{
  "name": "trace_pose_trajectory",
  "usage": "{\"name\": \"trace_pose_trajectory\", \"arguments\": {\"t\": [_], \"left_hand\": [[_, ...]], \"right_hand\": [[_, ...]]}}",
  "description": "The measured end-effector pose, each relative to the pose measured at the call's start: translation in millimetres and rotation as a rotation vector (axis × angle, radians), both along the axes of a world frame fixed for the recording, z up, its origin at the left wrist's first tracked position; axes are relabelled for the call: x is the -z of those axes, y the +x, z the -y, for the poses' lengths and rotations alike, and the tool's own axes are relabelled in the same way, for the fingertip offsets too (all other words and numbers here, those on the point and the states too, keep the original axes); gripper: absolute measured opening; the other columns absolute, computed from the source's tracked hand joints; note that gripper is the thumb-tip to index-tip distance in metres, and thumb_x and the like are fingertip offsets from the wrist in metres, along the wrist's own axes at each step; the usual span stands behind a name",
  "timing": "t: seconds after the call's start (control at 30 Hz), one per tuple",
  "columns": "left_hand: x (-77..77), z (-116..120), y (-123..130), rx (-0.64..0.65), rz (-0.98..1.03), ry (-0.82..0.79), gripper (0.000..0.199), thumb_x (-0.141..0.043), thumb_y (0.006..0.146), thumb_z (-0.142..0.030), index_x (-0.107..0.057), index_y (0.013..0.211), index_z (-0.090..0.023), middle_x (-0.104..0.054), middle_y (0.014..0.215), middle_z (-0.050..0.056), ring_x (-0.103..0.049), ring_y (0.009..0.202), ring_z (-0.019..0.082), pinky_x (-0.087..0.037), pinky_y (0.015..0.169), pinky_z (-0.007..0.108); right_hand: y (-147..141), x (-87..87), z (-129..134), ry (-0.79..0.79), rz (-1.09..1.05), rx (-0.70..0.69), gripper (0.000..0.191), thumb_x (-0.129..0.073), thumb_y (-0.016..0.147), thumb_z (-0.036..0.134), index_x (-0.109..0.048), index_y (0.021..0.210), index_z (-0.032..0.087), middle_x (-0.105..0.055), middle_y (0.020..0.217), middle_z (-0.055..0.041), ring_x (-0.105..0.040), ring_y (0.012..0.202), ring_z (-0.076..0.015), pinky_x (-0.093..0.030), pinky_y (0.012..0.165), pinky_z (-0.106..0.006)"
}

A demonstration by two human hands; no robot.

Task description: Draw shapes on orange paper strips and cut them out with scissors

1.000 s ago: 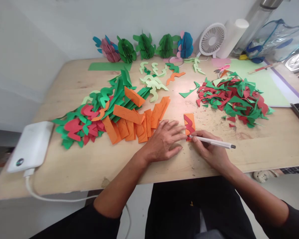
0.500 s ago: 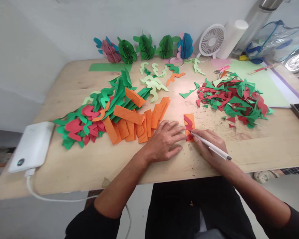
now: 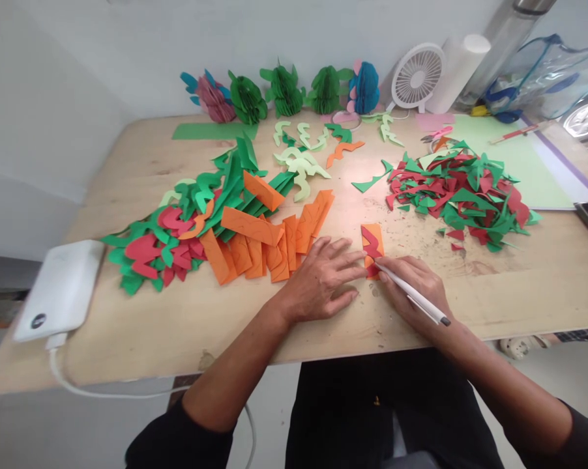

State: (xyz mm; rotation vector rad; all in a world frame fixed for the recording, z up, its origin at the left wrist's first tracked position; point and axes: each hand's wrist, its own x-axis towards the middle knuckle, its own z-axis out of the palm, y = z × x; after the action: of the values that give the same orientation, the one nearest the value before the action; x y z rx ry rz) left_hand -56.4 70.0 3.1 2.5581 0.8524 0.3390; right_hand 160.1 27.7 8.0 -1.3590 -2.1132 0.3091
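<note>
Pinching a white pen near its tip, the right hand rests at the lower right of an orange paper strip with a wavy red cut-out on it. The pen slants, its tip pointing away and to the left at the red paper, its dark end back toward the right wrist. The strip's long axis runs from the person toward the wall, leaning only slightly, and the cut-out lies lengthwise along it. The left hand is spread flat, palm down, its fingertips at the strip's left edge. Bare tabletop stretches from the strip's lower end to the near edge, and more opens beyond its far end and rightward to a heap of red and green scraps. On the left, room is tight: a row of orange pieces with drawn wavy lines reaches the left hand. The red cut-out looks flat and plain, with deep curves and points along its sides, orange showing next to it; its lower part is partly hidden by fingers
</note>
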Motion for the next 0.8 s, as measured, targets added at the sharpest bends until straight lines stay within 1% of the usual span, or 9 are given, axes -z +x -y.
{"name": "trace_pose_trajectory", "arguments": {"t": [0.13,0.23,0.3,0.37,0.47,0.57,0.8], "left_hand": [[-0.4,0.0,0.0,0.003,-0.004,-0.006,0.04,-0.05,0.089,-0.034,-0.058,0.128,-0.028,-0.051,0.145,0.002,-0.033,0.139,0.031,-0.016,0.114,0.055],[-0.1,-0.1,-0.4,0.004,-0.003,-0.003,0.04,-0.051,0.09,-0.034,-0.058,0.129,-0.028,-0.051,0.144,0.002,-0.033,0.139,0.03,-0.016,0.114,0.055],[0.4,-0.1,-0.6,0.003,0.0,-0.001,0.04,-0.051,0.09,-0.034,-0.058,0.128,-0.028,-0.052,0.144,0.002,-0.033,0.139,0.03,-0.016,0.114,0.055],[0.7,0.0,-0.6,0.0,0.004,-0.001,0.039,-0.051,0.09,-0.035,-0.059,0.127,-0.028,-0.052,0.144,0.002,-0.033,0.139,0.03,-0.016,0.115,0.055],[0.6,0.0,-0.6,-0.004,0.01,-0.005,0.039,-0.051,0.09,-0.035,-0.059,0.127,-0.028,-0.052,0.144,0.001,-0.033,0.139,0.029,-0.015,0.115,0.055],[-0.2,-0.2,-0.6,-0.003,0.009,-0.013,0.039,-0.05,0.09,-0.035,-0.058,0.128,-0.029,-0.052,0.144,0.0,-0.034,0.139,0.029,-0.015,0.115,0.054],[-1.7,-1.0,-0.6,-0.002,0.008,-0.016,0.038,-0.052,0.089,-0.034,-0.06,0.126,-0.031,-0.052,0.143,0.001,-0.034,0.138,0.03,-0.017,0.114,0.055]], "right_hand": [[-0.3,-1.8,-0.2,-0.035,-0.054,0.024,0.021,-0.05,0.093,0.023,-0.069,0.102,0.019,-0.074,0.087,-0.0095,-0.068,0.081,-0.0235,-0.053,0.076,-0.038],[0.2,-2.9,-1.7,-0.131,-0.183,0.085,0.019,-0.052,0.093,0.027,-0.068,0.101,0.021,-0.074,0.093,-0.0083,-0.068,0.083,-0.0217,-0.053,0.076,-0.036],[-0.1,-4.1,-3.8,-0.212,-0.272,0.127,0.018,-0.052,0.093,0.03,-0.067,0.098,0.021,-0.074,0.092,-0.007,-0.068,0.081,-0.0203,-0.053,0.072,-0.033],[-1.2,-5.7,-6.5,-0.273,-0.326,0.145,0.019,-0.052,0.093,0.032,-0.067,0.094,0.02,-0.072,0.084,-0.0051,-0.066,0.073,-0.0184,-0.051,0.064,-0.029],[-3.5,-7.8,-10.3,-0.315,-0.327,0.148,0.02,-0.052,0.091,0.033,-0.065,0.085,0.02,-0.068,0.071,-0.0027,-0.061,0.061,-0.016,-0.046,0.054,-0.026],[-4.7,-8.4,-12.7,-0.348,-0.277,0.165,0.019,-0.053,0.09,0.033,-0.064,0.082,0.019,-0.066,0.065,-0.0021,-0.06,0.057,-0.0158,-0.043,0.053,-0.026],[-4.8,-7.4,-14.5,-0.309,-0.26,0.136,0.019,-0.053,0.089,0.032,-0.064,0.08,0.018,-0.067,0.067,-0.0024,-0.058,0.055,-0.0138,-0.042,0.053,-0.025]]}}
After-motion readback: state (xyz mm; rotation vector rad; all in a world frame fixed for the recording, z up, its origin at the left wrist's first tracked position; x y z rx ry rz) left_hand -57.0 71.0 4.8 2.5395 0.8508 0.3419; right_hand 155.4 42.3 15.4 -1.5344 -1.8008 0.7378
